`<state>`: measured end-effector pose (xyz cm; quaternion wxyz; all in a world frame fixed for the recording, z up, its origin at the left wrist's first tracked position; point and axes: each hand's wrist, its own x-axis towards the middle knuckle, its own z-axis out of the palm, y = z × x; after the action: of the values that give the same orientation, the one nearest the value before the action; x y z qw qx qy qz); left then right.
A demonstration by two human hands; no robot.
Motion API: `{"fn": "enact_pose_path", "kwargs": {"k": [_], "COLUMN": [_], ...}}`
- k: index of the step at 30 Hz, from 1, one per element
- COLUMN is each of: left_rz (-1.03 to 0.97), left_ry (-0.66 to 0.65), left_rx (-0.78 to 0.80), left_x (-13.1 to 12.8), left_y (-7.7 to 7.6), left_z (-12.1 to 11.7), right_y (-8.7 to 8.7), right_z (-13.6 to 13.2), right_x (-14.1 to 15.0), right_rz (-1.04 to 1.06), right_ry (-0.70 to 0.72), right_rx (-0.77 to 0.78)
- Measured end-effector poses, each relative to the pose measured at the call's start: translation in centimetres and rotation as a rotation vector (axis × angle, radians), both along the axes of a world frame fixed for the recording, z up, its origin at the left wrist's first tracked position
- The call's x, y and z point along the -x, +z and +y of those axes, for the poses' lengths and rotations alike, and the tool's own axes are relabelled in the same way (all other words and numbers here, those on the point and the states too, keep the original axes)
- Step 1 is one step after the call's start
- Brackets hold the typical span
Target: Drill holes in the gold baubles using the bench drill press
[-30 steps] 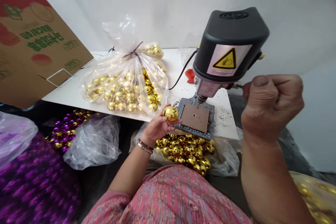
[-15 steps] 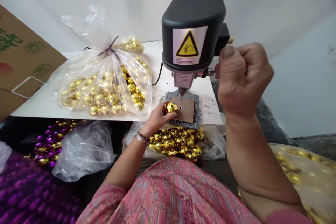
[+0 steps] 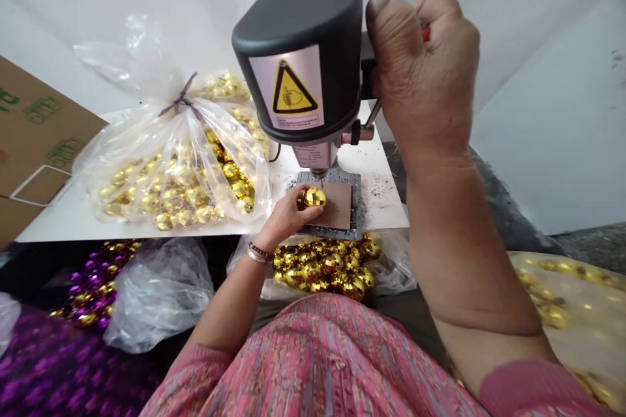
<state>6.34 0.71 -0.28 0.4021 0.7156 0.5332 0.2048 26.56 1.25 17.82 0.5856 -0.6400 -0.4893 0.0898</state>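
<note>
My left hand pinches a shiny gold faceted ball between thumb and fingers, over a brown board on the grey base plate of a small drill press. The thin drill bit points down right by the ball's top; whether it touches cannot be made out. High on the right, my right hand is wrapped round the press's feed lever, and a bit of red shows between its fingers.
A tied clear bag of gold balls stands on the white table. More gold balls fill an open bag before my lap. Purple and gold balls lie lower left, a cardboard box at left, another bag at right.
My right hand has swung the lever upward and away. My left hand has brought the ball in under the drill bit. The view has shifted, so the press appears further left.
</note>
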Motion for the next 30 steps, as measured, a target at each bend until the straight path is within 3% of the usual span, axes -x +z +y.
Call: {"fn": "enact_pose_path", "kwargs": {"k": [4, 11, 19, 30], "left_rz": [0.021, 0.14, 0.126, 0.148], "left_ry": [-0.066, -0.173, -0.169, -0.212], "left_rx": [0.008, -0.13, -0.038, -0.051], "left_x": [-0.9, -1.5, -1.9, -2.5], "left_y": [0.7, 1.1, 0.7, 0.8], "left_z": [0.8, 1.9, 1.8, 2.0], "right_y": [-0.2, -0.6, -1.1, -2.5], "right_z": [0.1, 0.2, 0.3, 0.5], "right_x": [0.0, -0.1, 0.0, -0.3], "right_rz": [0.042, 0.083, 0.174, 0.215], "right_ry": [0.025, 0.076, 0.125, 0.215], "right_rx": [-0.04, -0.089, -0.215, -0.348]}}
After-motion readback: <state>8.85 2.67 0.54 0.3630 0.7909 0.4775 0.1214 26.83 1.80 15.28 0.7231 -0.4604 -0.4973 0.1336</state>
